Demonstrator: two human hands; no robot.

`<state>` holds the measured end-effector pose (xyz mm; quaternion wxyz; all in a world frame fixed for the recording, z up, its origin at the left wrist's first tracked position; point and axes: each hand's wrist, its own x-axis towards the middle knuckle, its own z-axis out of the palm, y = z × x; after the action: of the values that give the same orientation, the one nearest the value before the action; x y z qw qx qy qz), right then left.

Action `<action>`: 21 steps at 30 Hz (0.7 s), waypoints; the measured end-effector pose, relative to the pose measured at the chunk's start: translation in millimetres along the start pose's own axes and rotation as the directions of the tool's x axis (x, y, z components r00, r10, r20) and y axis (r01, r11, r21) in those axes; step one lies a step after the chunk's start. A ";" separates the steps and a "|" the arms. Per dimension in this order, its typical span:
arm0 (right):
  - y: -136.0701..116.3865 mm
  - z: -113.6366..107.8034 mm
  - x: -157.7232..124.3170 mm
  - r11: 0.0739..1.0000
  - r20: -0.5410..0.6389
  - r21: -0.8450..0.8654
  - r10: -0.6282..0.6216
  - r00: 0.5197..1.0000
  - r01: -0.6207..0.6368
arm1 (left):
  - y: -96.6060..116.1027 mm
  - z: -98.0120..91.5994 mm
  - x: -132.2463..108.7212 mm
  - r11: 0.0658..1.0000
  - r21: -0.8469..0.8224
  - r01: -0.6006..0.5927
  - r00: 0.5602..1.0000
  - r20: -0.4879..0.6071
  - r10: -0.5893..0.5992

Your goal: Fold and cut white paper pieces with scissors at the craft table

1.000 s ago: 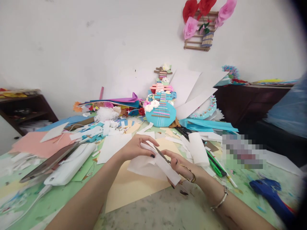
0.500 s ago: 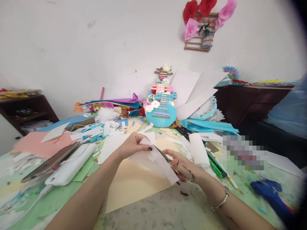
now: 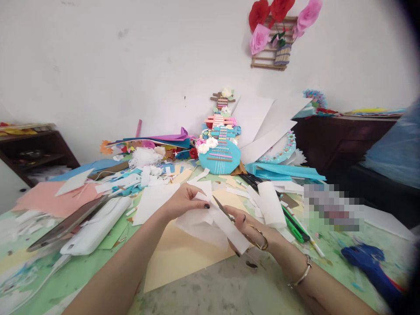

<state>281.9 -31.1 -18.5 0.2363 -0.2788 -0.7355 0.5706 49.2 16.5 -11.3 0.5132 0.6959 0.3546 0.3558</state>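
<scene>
Toward the bench's (image 3: 197, 297) near edge, scissors (image 3: 224, 209) gripped in the right hand (image 3: 243, 222) could nick the left hand (image 3: 185, 202) pinching the paper (image 3: 229, 228), should that thin paper buckle.

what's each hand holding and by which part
The left hand pinches a white paper strip near its far end; the right hand holds scissors by the handles.

Pale wall (image 3: 131, 65), faintly smudged, in soft even light; dark-brown shelf unit (image 3: 64, 146) low at left; dark reddish-brown furniture (image 3: 328, 133) at right; stained greenish table (image 3: 203, 295) across the foreground.
</scene>
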 end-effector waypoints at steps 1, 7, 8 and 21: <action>-1.0 0.7 -0.3 1.000 0.007 0.015 0.002 1.000 -0.002 | -0.5 0.0 0.0 1.000 -0.005 -0.002 1.000 -0.002 0.002; 8.3 1.7 2.8 0.994 0.069 0.113 -0.021 0.997 0.013 | 1.1 0.4 -1.9 0.998 -0.039 0.056 0.997 -0.057 -0.058; 9.1 1.7 3.3 0.993 0.077 0.121 -0.026 0.997 0.016 | 1.4 0.7 -1.9 0.997 -0.046 0.060 0.996 -0.061 -0.063; 0.0 7.4 4.2 1.000 -0.117 -0.017 -0.027 0.993 0.025 | -0.8 13.4 1.4 0.995 -0.100 0.012 1.000 0.023 -0.010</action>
<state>273.9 -33.4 -20.1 0.2844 -0.3038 -0.7283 0.5444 61.2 11.7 -14.8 0.5533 0.6711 0.3344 0.3627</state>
